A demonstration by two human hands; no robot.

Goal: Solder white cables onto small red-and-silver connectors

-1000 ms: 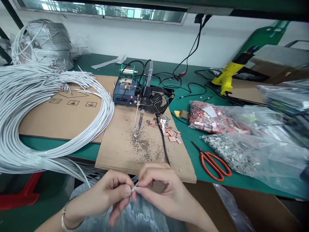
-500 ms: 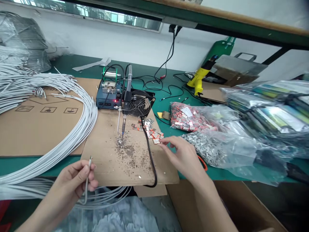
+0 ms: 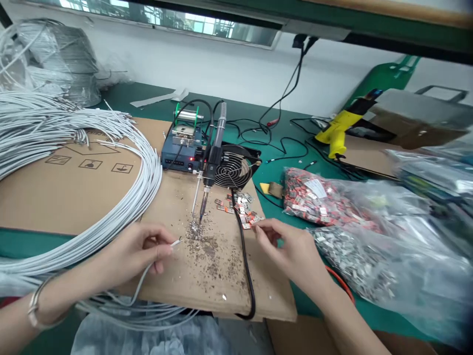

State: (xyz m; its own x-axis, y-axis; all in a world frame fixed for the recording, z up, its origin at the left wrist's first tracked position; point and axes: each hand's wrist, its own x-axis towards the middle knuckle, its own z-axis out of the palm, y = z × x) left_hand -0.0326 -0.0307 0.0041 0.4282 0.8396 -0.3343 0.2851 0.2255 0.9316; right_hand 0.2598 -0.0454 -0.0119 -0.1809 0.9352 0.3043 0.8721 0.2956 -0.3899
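Note:
My left hand [image 3: 148, 249] is closed in a pinch round a white cable [image 3: 176, 243], just behind its stripped end, over the left part of a cardboard sheet [image 3: 266, 281]. The cable hangs down below the fingers. My right hand [image 3: 291, 246] has thumb and forefinger brought together at the near edge of a small pile of metal-and-orange connectors [image 3: 245, 217]; whatever lies between the tips is too small to make out. Between the hands a soldering iron [image 3: 211, 167] stands clamped tip-down, above solder crumbs on the cardboard.
A blue soldering station [image 3: 179, 158] with a solder spool [image 3: 190, 116] and a fan [image 3: 233, 170] stand behind the iron. A black cord [image 3: 247, 266] crosses the cardboard. Coiled white cables [image 3: 136, 197] lie left; bags of orange connectors [image 3: 314, 197] and metal parts [image 3: 351, 261] lie right.
My left hand has risen and moved right towards the iron, turning the cable end to point right. My right hand stays by the connectors. The camera view has shifted left.

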